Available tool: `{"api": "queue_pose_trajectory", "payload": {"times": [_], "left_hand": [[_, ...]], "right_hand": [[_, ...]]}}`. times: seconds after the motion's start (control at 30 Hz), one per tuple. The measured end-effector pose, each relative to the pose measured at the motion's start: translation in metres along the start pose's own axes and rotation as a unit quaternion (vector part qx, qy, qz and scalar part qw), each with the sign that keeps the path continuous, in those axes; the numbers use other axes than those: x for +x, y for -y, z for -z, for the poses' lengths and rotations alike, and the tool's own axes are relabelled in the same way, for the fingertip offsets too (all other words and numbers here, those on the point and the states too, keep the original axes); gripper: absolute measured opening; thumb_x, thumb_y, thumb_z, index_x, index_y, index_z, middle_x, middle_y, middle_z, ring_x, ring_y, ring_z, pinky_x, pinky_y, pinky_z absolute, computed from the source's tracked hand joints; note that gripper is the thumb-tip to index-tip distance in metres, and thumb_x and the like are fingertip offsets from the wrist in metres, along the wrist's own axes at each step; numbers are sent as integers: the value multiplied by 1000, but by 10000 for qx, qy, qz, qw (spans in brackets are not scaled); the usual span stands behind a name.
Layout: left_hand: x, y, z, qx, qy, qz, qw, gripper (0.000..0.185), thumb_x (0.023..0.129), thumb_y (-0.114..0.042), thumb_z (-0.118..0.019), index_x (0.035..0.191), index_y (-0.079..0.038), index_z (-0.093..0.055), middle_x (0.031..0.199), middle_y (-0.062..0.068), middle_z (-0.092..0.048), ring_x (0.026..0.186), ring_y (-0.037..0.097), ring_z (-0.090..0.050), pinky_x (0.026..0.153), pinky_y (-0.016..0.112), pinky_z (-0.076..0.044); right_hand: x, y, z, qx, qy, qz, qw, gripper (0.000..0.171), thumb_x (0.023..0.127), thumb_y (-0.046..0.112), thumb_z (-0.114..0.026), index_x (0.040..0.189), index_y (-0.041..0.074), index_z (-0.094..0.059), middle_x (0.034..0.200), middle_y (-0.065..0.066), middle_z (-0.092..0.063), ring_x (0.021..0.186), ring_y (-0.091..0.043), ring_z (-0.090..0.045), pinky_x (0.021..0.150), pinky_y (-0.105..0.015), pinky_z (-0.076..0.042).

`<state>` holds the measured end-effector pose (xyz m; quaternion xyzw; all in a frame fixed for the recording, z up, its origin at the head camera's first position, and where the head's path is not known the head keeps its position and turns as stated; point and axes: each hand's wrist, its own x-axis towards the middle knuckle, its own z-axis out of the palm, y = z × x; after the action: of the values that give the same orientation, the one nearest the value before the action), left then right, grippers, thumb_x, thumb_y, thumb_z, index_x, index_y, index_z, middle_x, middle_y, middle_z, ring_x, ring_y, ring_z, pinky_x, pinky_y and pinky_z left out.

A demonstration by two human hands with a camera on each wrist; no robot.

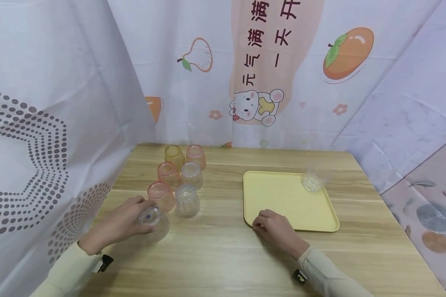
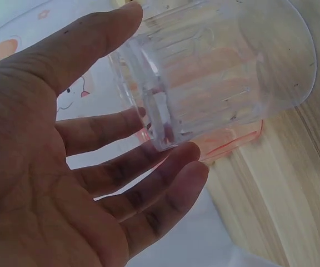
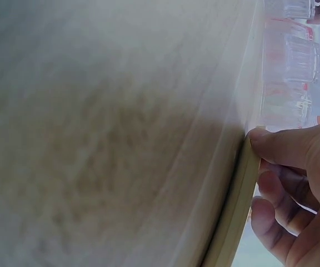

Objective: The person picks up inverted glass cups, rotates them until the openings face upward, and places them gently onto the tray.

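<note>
Left hand (image 1: 124,225) wrapped round clear cup (image 1: 154,222), tipped on its side at near left of worktop (image 1: 215,255), beside upturned cup cluster (image 1: 178,181). Looks light, stiff thin plastic, smooth and likely slippery; best held round ribbed wall. Right hand (image 1: 276,229) pinches near edge of yellow tray (image 1: 282,198).

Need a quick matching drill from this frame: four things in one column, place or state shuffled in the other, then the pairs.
Things
1. left hand
2. right hand
3. clear cup on the tray
4. amber cup

Places or states
A. far right corner of the yellow tray
B. grips a clear cup tipped on its side
C. upside down, back row of the cup cluster
D. holds the tray's near edge

Pairs: 1-B, 2-D, 3-A, 4-C
</note>
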<state>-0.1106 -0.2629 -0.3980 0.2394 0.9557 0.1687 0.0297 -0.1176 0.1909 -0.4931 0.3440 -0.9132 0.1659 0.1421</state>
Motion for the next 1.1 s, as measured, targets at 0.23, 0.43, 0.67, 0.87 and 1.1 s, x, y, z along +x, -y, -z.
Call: {"api": "queue_pose_trajectory", "payload": {"times": [0.23, 0.43, 0.67, 0.87, 1.1], "left_hand": [[4, 3, -2, -54, 65, -65, 9999, 57, 75, -37, -91, 119, -8, -68, 96, -1, -62, 88, 19, -58, 73, 40, -49], [6, 3, -2, -114, 179, 7, 9998, 58, 75, -36, -91, 119, -7, -68, 98, 1, -63, 88, 19, -58, 72, 40, -49], [5, 1, 0, -87, 168, -9, 9998, 54, 74, -34, -92, 116, -9, -69, 93, -2, -62, 81, 15, -55, 69, 36, -47], [2, -3, 2, 5, 140, -31, 9999, 59, 73, -33, -93, 119, -6, -69, 94, -1, -62, 79, 13, -54, 67, 34, -46], [1, -7, 5, 40, 144, -99, 9998, 58, 72, -35, -92, 118, -8, -70, 95, -3, -63, 82, 12, -56, 69, 35, -49]], "right_hand": [[0, 1, 1, 7, 80, -89, 9999, 14, 81, 10, -88, 85, 16, -76, 83, 9, -65, 75, -4, -58, 63, -22, -52], [0, 0, 3, 56, 75, -53, 9999, 15, 81, 8, -87, 86, 16, -76, 83, 8, -65, 75, -5, -58, 63, -24, -52], [1, -1, 1, 37, 6, 0, 10000, 15, 80, 10, -88, 85, 17, -76, 83, 9, -65, 74, -4, -57, 62, -23, -51], [1, -1, 1, 52, -20, 13, 10000, 16, 79, 10, -89, 86, 17, -76, 83, 9, -64, 74, -3, -56, 62, -22, -51], [0, -2, 1, 37, 115, -68, 9999, 14, 81, 10, -87, 86, 16, -76, 84, 9, -64, 74, -3, -55, 61, -22, -50]]}}
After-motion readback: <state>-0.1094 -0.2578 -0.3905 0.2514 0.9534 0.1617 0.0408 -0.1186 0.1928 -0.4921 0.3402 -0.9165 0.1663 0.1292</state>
